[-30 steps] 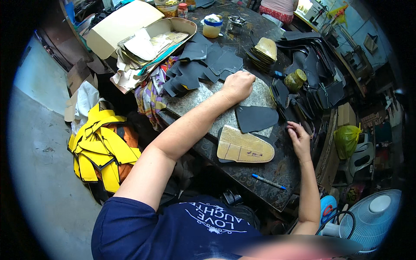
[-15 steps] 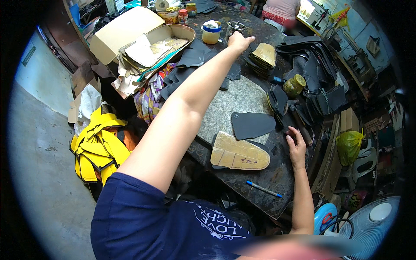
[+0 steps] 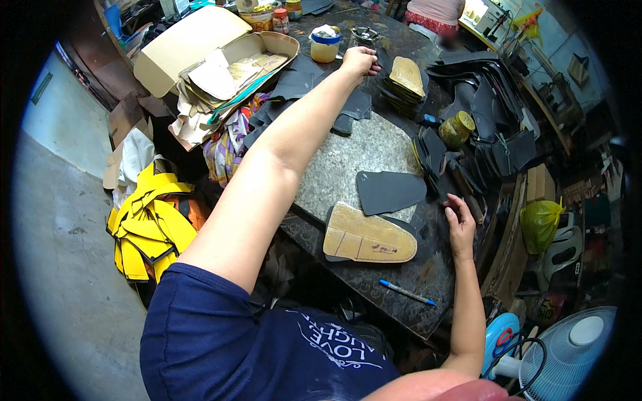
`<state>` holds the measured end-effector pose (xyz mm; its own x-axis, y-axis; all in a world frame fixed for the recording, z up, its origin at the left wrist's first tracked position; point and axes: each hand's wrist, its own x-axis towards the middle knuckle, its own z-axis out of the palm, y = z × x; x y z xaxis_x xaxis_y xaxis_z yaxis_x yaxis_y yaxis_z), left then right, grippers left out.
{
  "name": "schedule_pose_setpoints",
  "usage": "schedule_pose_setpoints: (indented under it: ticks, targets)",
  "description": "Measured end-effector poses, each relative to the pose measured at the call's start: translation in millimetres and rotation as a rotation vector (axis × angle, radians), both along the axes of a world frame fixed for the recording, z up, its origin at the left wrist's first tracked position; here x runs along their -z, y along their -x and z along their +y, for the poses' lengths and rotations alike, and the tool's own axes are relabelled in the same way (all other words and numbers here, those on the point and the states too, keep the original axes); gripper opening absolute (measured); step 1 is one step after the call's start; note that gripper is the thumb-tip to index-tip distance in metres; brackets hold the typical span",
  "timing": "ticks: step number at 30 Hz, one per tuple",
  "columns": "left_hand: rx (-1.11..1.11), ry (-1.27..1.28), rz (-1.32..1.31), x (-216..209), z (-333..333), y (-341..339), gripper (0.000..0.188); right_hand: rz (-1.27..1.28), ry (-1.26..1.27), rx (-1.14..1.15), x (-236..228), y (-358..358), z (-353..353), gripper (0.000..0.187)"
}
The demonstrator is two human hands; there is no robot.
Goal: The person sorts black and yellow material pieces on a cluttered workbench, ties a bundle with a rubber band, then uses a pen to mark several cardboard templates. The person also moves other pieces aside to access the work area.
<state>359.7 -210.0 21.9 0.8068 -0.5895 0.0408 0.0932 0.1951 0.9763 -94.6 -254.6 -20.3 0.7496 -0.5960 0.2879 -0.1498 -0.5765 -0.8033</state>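
My left hand (image 3: 361, 62) reaches to the far side of the dark table, its fingers closed. A small dark thing seems to show at the fingertips, too little to name. Just beyond stands a container with metal bits (image 3: 364, 35), and to the right is a stack of tan and black pieces (image 3: 406, 77). My right hand (image 3: 459, 224) rests at the table's right edge, fingers loosely bent and apart, holding nothing. Left of it lie a black cut piece (image 3: 391, 192) and a tan pattern piece (image 3: 370, 234) over another black piece. A blue pen (image 3: 406, 293) lies nearer me.
A pale speckled slab (image 3: 317, 177) lies under my left forearm. An open cardboard box (image 3: 194, 50) with scraps stands far left, beside a blue-rimmed jar (image 3: 325, 48). Black piles (image 3: 478, 100) and a yellowish jar (image 3: 457, 129) sit right. A fan (image 3: 568, 354) stands lower right; another person sits beyond.
My left hand has drawn back slightly toward me and left from the metal-filled container, its fingers now curled closed. The right hand has hardly moved.
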Motion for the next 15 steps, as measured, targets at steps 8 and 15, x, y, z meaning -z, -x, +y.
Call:
schedule_pose_setpoints:
  ticks: [8,15]
  targets:
    - [-0.190,-0.159,-0.761,-27,-23,-2,0.020,-0.007,-0.066,0.013,1,1,-1,0.029]
    - [-0.290,-0.125,-0.398,-50,-11,10,0.017,-0.015,-0.100,0.013,0,1,-1,0.029]
